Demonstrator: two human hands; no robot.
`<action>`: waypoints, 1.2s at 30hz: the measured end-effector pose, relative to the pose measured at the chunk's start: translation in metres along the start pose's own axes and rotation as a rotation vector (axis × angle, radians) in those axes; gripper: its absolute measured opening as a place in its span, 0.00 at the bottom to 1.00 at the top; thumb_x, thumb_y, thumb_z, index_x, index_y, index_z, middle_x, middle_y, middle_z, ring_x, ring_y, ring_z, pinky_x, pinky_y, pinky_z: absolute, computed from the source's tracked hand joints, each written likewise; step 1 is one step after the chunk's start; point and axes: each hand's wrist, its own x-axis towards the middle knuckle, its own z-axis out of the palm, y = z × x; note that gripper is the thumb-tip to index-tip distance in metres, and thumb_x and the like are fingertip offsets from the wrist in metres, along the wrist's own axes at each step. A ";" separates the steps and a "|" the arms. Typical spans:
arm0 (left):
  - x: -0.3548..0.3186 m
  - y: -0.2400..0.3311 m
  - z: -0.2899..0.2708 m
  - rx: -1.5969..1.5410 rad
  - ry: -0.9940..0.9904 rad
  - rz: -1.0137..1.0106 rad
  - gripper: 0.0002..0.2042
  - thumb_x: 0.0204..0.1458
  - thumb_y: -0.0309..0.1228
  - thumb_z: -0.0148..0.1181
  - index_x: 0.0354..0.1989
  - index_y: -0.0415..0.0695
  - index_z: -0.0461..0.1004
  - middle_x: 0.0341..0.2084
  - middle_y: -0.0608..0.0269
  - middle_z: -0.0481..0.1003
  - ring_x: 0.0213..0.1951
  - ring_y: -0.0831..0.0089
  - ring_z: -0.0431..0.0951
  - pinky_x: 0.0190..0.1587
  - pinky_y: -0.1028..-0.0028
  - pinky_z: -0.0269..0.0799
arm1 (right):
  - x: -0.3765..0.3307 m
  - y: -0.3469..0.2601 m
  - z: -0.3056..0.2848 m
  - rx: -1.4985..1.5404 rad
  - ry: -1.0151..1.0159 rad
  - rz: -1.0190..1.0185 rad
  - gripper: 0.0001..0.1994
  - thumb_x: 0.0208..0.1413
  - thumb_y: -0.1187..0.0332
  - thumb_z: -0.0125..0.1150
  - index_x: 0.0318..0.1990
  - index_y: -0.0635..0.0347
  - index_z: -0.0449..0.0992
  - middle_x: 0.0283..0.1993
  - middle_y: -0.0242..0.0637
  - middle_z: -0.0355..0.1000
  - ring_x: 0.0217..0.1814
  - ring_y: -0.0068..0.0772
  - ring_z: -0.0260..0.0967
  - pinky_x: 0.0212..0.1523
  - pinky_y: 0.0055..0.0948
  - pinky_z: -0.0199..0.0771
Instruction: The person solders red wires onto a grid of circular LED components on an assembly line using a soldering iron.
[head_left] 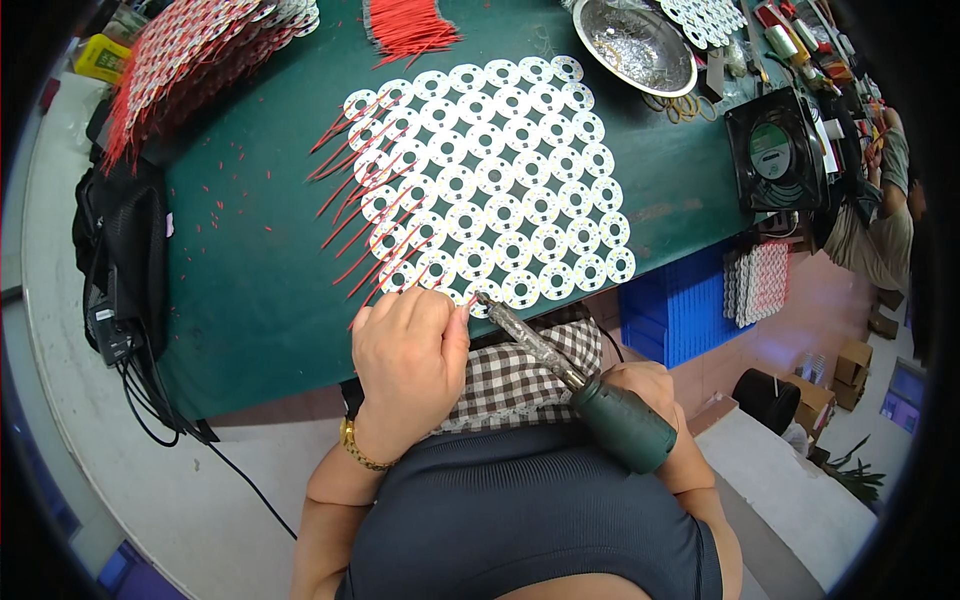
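A panel of round white circuit boards (495,177), joined in rows with a hole in each disc, lies on the green table. Red wires (345,236) stick out leftward from the discs of its left columns. My left hand (410,345) is closed over the panel's near edge, with a thin red wire pinched at its fingertips. My right hand (645,388) grips the thick dark green handle of a soldering iron (622,425). The iron's tip points up and left, at a disc in the nearest row, right beside my left fingertips. Whether the tip touches the disc, I cannot tell.
Wired panels (205,55) are piled at far left, near a bundle of red wires (408,25). A metal bowl (640,50) and a black fan (775,150) stand to the right. A blue crate (672,315) sits below the table edge; a black bag (125,250) is at left.
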 end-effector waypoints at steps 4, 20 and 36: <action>0.000 0.000 0.000 -0.001 0.000 -0.002 0.09 0.50 0.25 0.59 0.22 0.45 0.66 0.16 0.65 0.64 0.22 0.65 0.64 0.29 0.66 0.55 | -0.013 0.005 0.000 -0.049 -0.044 0.004 0.09 0.42 0.71 0.63 0.31 0.66 0.74 0.23 0.40 0.72 0.19 0.37 0.72 0.21 0.28 0.72; -0.004 0.009 -0.050 -0.117 -0.079 -0.204 0.07 0.46 0.20 0.63 0.24 0.37 0.70 0.20 0.61 0.68 0.20 0.72 0.64 0.23 0.74 0.58 | -0.030 -0.011 -0.004 -0.095 -0.028 0.208 0.18 0.35 0.69 0.71 0.39 0.56 0.78 0.32 0.32 0.76 0.29 0.36 0.76 0.30 0.29 0.76; -0.001 0.012 -0.004 -0.108 -0.074 -0.107 0.09 0.48 0.24 0.63 0.22 0.43 0.67 0.18 0.63 0.68 0.19 0.64 0.69 0.20 0.68 0.61 | -0.033 -0.012 -0.005 -0.053 -0.038 0.217 0.16 0.35 0.67 0.71 0.35 0.60 0.77 0.26 0.33 0.75 0.24 0.32 0.75 0.26 0.25 0.75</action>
